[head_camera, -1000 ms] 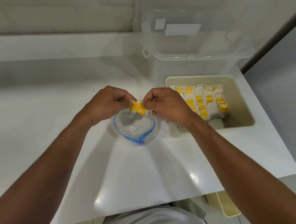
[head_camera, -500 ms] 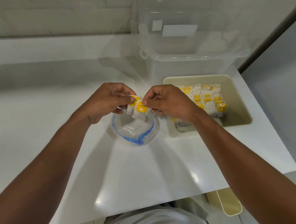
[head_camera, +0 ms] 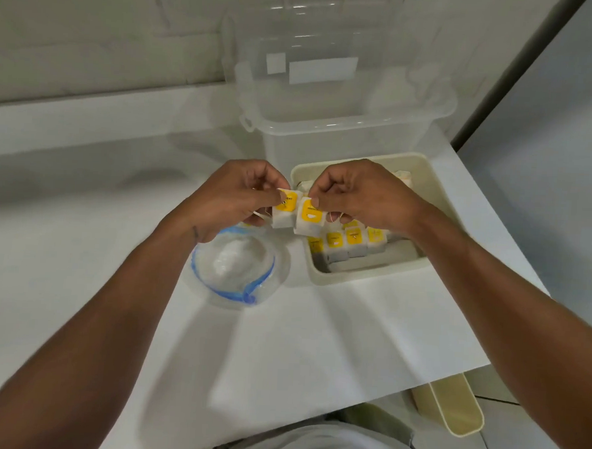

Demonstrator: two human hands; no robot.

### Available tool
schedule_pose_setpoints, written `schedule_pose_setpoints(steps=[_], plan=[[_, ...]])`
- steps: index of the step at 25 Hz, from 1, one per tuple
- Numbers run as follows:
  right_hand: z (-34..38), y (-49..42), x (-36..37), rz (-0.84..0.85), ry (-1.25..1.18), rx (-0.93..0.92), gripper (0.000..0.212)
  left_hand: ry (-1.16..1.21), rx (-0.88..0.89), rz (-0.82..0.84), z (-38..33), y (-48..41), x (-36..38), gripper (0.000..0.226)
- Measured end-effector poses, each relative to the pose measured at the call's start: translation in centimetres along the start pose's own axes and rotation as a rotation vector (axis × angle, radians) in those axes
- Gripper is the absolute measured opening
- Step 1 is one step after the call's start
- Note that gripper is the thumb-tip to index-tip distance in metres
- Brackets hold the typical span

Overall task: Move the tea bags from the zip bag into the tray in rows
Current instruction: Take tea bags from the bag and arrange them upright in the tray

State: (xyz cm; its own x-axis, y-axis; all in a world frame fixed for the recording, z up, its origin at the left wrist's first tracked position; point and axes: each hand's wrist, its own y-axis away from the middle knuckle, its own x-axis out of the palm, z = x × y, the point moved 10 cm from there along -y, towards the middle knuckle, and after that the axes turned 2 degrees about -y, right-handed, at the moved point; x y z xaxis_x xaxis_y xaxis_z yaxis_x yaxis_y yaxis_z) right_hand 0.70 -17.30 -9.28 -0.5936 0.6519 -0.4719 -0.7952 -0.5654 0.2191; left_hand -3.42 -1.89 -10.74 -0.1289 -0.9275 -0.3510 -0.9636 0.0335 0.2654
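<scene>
Head view: both arms are stretched forward over the white counter [head_camera: 316, 335], the forearms angled in so that the hands meet at the middle.

The left hand [head_camera: 234, 195] is held knuckles-up, above the far edge of the zip bag [head_camera: 237, 266]. Its fingers are curled in, and the left tea bag [head_camera: 284, 212] is pinched at its yellow tag between thumb and forefinger. A loop of thin string is seen hanging under that hand.

The right hand [head_camera: 361, 197] is raised over the left part of the tray [head_camera: 353, 279], the wrist bent slightly down and the fingers tucked under. The right tea bag [head_camera: 309, 221] is gripped at the top of its tag by thumb and fingertips.

The two tea bags are held in the air side by side between the hands, their edges close enough to appear touching, and both are clear of the counter.

The zip bag is laid on the counter just left of the tray, its blue-edged mouth spread open towards the camera. What is left inside cannot be made out.

Rows of tea bags [head_camera: 352, 239] are stood upright in the tray, much of them hidden by the right hand and wrist.

A clear plastic box [head_camera: 326, 136] is set just beyond the tray, against the wall.
</scene>
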Motion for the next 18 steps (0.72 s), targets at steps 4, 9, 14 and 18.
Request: schedule_pose_setpoints(steps=[4, 9, 14, 18], plan=[[-1.9, 0.4, -4.1, 0.031, 0.075, 0.013, 0.01, -0.051, 0.006, -0.006, -1.9, -2.4, 3.2, 0.009], [-4.6, 0.8, -8.8, 0.097, 0.215, 0.053, 0.013, -0.11, -0.01, 0.019, -3.9, -5.5, 7.6, 0.009], [-7.0, 0.7, -11.6, 0.142, 0.368, 0.085, 0.009, -0.099, -0.058, 0.059, -4.3, -7.8, 12.0, 0.01], [-8.3, 0.4, -12.9, 0.134, 0.727, 0.036, 0.008, -0.103, -0.078, 0.107, -3.7, -8.9, 15.1, 0.013]])
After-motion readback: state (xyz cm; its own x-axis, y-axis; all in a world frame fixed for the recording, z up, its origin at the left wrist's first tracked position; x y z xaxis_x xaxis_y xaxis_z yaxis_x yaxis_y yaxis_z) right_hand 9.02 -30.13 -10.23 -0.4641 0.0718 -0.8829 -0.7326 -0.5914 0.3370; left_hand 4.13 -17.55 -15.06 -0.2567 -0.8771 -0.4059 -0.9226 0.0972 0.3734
